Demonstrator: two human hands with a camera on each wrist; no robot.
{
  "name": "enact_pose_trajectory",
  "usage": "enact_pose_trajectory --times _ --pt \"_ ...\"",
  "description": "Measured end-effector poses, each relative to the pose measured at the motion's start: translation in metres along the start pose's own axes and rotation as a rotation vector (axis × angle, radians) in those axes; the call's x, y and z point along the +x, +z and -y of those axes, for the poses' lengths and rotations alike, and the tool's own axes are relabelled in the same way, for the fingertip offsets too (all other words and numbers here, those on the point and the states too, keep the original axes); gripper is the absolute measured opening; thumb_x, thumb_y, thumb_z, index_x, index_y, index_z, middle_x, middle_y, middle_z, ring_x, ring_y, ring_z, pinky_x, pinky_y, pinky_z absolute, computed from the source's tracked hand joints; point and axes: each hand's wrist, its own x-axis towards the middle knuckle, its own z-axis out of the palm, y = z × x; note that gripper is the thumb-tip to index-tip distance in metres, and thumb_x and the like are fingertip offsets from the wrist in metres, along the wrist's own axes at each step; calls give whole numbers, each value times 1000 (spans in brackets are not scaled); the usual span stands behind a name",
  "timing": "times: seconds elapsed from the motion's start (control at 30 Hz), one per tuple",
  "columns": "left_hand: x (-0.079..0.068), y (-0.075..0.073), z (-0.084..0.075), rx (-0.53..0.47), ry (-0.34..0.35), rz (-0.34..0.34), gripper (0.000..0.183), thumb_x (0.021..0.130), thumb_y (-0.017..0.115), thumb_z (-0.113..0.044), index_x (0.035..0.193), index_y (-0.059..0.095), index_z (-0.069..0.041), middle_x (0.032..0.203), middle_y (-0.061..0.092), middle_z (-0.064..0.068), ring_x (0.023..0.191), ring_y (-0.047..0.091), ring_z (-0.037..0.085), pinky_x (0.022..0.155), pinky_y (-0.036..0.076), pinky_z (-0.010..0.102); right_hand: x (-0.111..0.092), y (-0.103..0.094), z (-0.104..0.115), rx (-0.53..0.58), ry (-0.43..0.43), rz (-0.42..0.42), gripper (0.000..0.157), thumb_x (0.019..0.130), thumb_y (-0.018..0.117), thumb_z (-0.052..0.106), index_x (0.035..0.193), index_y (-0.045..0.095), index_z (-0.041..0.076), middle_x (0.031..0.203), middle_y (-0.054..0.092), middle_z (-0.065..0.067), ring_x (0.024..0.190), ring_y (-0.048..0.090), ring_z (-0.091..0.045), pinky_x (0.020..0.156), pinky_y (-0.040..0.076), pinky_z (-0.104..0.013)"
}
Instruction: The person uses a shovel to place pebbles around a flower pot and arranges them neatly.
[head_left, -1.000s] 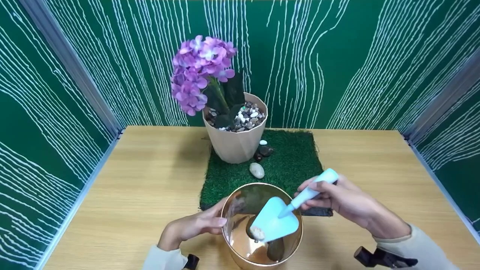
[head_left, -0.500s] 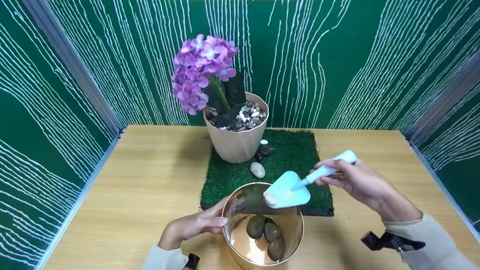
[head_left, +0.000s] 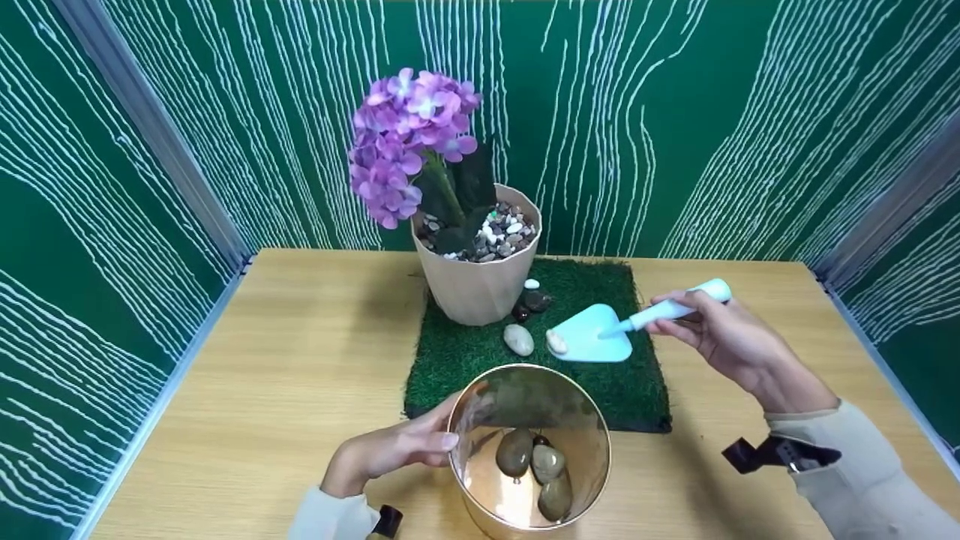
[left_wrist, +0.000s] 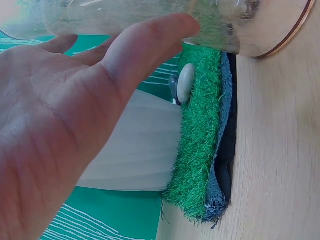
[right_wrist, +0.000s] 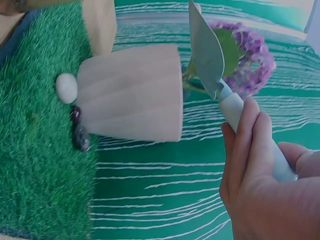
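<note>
My right hand (head_left: 724, 341) grips the handle of a light blue trowel (head_left: 604, 326). A small pale pebble (head_left: 556, 342) lies at the tip of its blade, above the green turf mat (head_left: 472, 379). In the right wrist view the fingers and thumb wrap the trowel's handle (right_wrist: 282, 162), the blade raised beside the flowers. My left hand (head_left: 401, 448) holds the side of a clear amber glass vessel (head_left: 589, 427), thumb near the rim. Inside it sit several brown stones (head_left: 516, 452). The left wrist view shows the thumb against the glass (left_wrist: 125, 20), other fingers partly hidden.
Behind stands a beige pot (head_left: 480, 289) of pebbles with a purple hydrangea (head_left: 412, 142). A pale oval stone (head_left: 518, 340), dark stones (head_left: 535, 300) and a small white pebble (head_left: 532, 283) lie beside it on the mat. Green walls enclose the wooden table (head_left: 300, 337).
My right hand has moved the trowel, with the pebble on it, from above the glass vessel up and right to above the mat. The left hand keeps its hold.
</note>
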Motion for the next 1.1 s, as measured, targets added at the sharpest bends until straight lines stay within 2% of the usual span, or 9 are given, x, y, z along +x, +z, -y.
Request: enact_pose_trajectory --times 0.23,0.5,0.67,0.83,1.1 --pt "-1 0 -1 0 -4 1 94 103 48 -55 171 -6 -17 178 4 21 158 26 47 117 46 55 20 -8 -14 45 21 -110 36 114 44 14 104 78 8 104 78 -9 95 79 -15 91 58 -18" --pt "0 1 -2 -7 4 6 93 104 47 -53 171 -7 -16 178 2 22 160 24 47 117 45 56 44 -8 -36 4 12 -221 32 112 44 12 106 75 12 102 78 -4 96 79 -10 93 56 -15" --pt "1 1 -1 -14 15 14 92 105 47 -50 171 -7 -15 178 2 23 159 24 49 117 45 57 59 -1 -52 -54 30 -283 27 111 43 12 125 64 3 100 77 -1 95 77 -7 95 56 -15" --pt "1 0 0 -13 24 15 90 106 46 -48 171 -7 -15 178 2 23 159 25 49 116 45 57 70 5 -64 -102 36 -317 41 112 43 14 146 48 -9 100 75 0 95 76 -4 94 57 -16" --pt "0 0 -1 -8 13 10 89 106 45 -49 171 -5 -16 178 4 23 159 25 49 117 45 57 78 9 -78 -183 -14 -354 43 113 45 15 147 47 -11 114 69 -2 96 76 -4 100 56 -21"
